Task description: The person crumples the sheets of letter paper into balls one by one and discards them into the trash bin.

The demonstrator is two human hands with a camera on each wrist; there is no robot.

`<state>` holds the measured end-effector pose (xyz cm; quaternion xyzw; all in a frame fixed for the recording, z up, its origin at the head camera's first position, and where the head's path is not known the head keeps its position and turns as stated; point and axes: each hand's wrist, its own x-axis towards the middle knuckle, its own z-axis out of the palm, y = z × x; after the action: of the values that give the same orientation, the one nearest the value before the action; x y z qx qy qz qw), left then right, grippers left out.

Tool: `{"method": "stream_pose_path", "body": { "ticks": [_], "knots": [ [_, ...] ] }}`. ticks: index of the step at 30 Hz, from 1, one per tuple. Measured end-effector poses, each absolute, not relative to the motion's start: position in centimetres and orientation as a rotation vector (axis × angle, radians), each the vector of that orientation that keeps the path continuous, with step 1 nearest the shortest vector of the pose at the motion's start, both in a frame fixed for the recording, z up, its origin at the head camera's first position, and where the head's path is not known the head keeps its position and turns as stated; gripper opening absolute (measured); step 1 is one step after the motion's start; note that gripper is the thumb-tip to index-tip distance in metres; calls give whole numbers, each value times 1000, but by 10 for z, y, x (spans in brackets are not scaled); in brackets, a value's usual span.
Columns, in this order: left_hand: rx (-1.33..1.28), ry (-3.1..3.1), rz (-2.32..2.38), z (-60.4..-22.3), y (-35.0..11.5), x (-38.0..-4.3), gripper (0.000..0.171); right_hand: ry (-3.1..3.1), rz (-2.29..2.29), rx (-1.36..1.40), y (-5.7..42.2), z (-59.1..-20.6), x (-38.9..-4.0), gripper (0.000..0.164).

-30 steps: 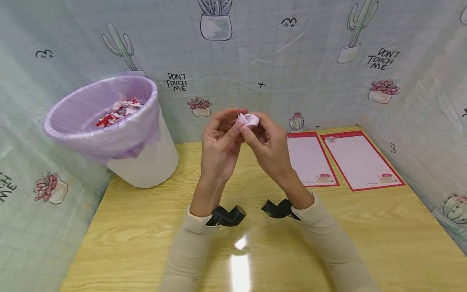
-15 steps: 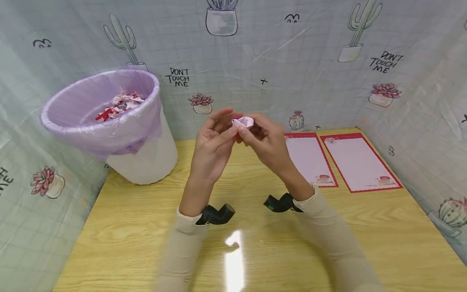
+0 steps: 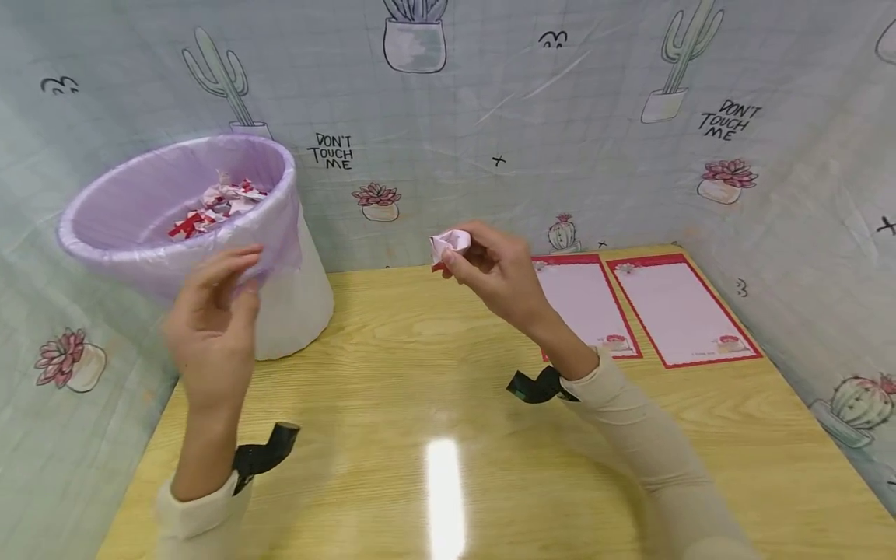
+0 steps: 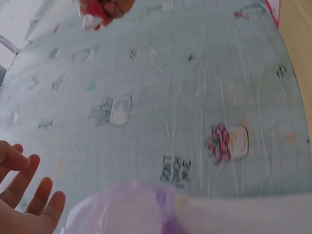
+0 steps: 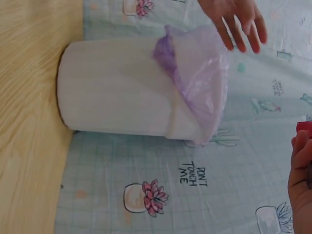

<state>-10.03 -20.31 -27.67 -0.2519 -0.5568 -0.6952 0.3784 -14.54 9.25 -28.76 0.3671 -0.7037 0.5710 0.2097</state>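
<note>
Right hand (image 3: pixel 500 274) pinches paper (image 3: pixel 451 243) above the table (image 3: pixel 378 365); left hand (image 3: pixel 213 334), loose-fingered and empty, near the bin (image 3: pixel 299 307).
Likely light, soft and easily torn, it should need only a gentle pinch at its folds.

2 hands (image 3: pixel 210 334) (image 3: pixel 493 276), 1 bin (image 3: pixel 297 303), 1 crumpled paper (image 3: pixel 450 243), 2 flat sheets (image 3: pixel 581 307) (image 3: pixel 682 311).
Also in view are 1 tabletop (image 3: pixel 378 350), 1 purple liner (image 3: pixel 280 218), 2 wrist cameras (image 3: pixel 269 451) (image 3: pixel 535 386) and 2 sleeves (image 3: pixel 199 509) (image 3: pixel 651 443); the paper scraps (image 3: pixel 210 214) in the bin overlap too much to count; on the backdrop (image 3: pixel 448 124), the head view shows 2 tall cacti (image 3: pixel 222 74) (image 3: pixel 682 58), 3 pink rosette plants (image 3: pixel 376 194) and 2 "DON'T TOUCH ME" prints (image 3: pixel 332 151).
</note>
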Motion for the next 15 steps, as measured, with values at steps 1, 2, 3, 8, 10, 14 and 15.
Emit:
{"method": "stream_pose_path", "body": {
  "ticks": [1, 2, 3, 8, 10, 14, 15],
  "knots": [
    [-595, -1367, -1762, -274, -211, -98, 25, -1963, 1596, 1019, 93, -288, -146, 19],
    [-538, -1328, -1725, -271, -218, -96, 24, -1967, 1606, 1021, 93, -288, -146, 19],
    [-481, -1318, -1668, -268, -226, -94, 23, -1968, 1619, 1025, 94, -288, -147, 19],
    [-153, -1452, -1380, -257, -270, -94, 24, -1979, 1620, 1017, 98, -287, -147, 24],
    [2, -1573, -1315, -257, -289, -94, 26, -1984, 1594, 1025, 100, -287, -147, 29],
    [357, -1847, -1222, -256, -323, -103, 34, -1972, 1558, 1062, 106, -285, -149, 39],
    [439, -1882, -1239, -255, -332, -107, 36, -1969, 1551, 1067, 107, -284, -150, 40]
  ]
}}
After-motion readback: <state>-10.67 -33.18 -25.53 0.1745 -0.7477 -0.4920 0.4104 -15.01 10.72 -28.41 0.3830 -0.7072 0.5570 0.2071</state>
